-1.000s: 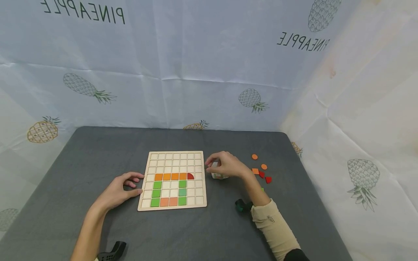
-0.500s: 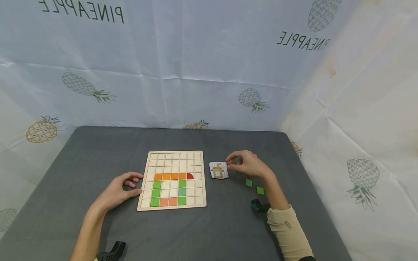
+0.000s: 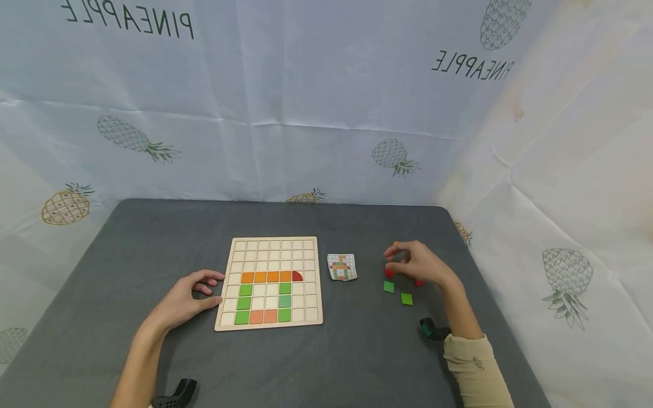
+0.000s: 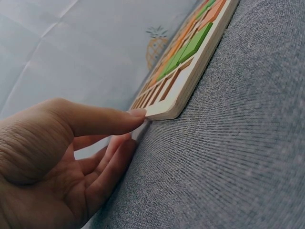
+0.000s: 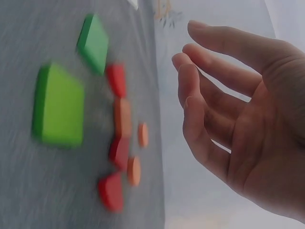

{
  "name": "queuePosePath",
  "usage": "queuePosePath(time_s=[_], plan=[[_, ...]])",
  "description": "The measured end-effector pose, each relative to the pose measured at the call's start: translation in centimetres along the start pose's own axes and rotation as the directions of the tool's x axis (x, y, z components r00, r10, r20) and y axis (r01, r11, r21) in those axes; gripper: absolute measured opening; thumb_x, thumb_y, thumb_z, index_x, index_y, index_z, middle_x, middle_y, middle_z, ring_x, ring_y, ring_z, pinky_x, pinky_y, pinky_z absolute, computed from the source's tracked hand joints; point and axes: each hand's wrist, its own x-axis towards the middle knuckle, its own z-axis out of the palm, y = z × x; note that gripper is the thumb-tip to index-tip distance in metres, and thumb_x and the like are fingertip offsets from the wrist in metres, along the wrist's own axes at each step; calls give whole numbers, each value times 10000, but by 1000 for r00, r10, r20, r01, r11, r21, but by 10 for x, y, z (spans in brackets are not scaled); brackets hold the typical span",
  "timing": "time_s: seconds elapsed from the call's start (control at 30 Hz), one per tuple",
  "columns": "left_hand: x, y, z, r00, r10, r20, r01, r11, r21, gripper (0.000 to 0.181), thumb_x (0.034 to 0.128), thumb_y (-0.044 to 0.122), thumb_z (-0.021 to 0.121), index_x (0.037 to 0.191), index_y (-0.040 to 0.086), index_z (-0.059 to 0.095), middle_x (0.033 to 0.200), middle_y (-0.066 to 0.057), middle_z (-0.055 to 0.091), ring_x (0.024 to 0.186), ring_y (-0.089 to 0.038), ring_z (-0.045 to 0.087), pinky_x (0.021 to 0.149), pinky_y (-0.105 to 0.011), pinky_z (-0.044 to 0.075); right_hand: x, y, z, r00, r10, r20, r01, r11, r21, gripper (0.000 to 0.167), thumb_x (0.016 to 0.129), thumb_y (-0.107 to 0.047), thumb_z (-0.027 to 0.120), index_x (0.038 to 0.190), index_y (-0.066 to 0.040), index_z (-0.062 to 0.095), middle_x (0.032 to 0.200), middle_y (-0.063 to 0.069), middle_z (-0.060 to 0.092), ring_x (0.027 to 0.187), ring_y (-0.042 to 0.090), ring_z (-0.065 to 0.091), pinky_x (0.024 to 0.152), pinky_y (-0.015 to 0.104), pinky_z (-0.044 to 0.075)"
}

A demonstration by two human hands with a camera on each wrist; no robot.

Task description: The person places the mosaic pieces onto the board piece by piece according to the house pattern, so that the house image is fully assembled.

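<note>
My left hand (image 3: 181, 298) stays at the left edge of the square wooden grid board (image 3: 224, 306). In the left wrist view its thumb touches the corner of the board's rim, and its other fingers curve loosely beside it. Green, orange, salmon and red tiles fill some cells, among them a red quarter-round tile (image 3: 297, 276). Over the loose pieces on the right hovers my right hand (image 3: 418, 262), fingers slightly bent and nothing between them. Below it lie two green squares (image 5: 59, 106), several red pieces (image 5: 111, 192), an orange square (image 5: 122, 118) and orange discs (image 5: 134, 171).
A small paper card (image 3: 342, 267) with a coloured grid picture lies between the board and the loose pieces. The grey cloth-covered table (image 3: 285, 368) ends at a hanging pineapple-print cloth (image 3: 316, 102) behind and on the sides.
My right hand has moved right, from above the card to above the loose pieces. The card and the green squares are now uncovered. The left hand and the board have stayed put.
</note>
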Motion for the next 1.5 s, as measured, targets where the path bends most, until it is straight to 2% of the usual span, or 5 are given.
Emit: queuePosePath(time_s=[0.3,0.5,0.77,1.3,1.5], plan=[[0,-1,0,1000,-5,4,5,1000,-2,530,932,149,864,1399,13,652,1256,-168,663,1013,-168,599,806,-251,495,-13,31,-8,999,52,5,-52,998,30,310,959,-121,828,1248,-29,766,1066,231,754,545,32,418,554,252,411],[0,0,0,1000,-8,4,8,1000,-7,529,932,143,863,1398,10,651,1257,-173,661,1022,-179,599,804,-252,495,-21,47,-12,995,97,4,-97,995,-18,329,921,-126,865,1229,-55,771,1192,175,746,606,81,539,597,262,469],[0,-1,0,1000,-11,6,11,1000,-3,537,931,154,865,1403,12,649,1259,-169,660,1023,-181,599,802,-255,492,-26,63,-11,993,116,-12,-116,993,-6,319,921,-115,859,1225,-65,775,1165,159,753,596,66,543,585,258,467],[1,1,1,1000,-4,-1,4,1000,-4,529,929,147,866,1392,6,652,1245,-167,659,1015,-180,596,800,-252,491,-27,66,-8,995,52,-89,-59,995,-76,301,927,-110,846,1213,-45,781,1040,101,767,579,43,516,559,249,454],[1,1,1,1000,-3,-7,3,1000,4,531,922,141,872,1387,3,657,1241,-164,665,1018,-192,604,800,-253,491,-25,60,-8,993,26,-118,-30,999,-37,309,958,-95,799,1260,-37,763,1005,109,756,495,27,437,510,254,408]])
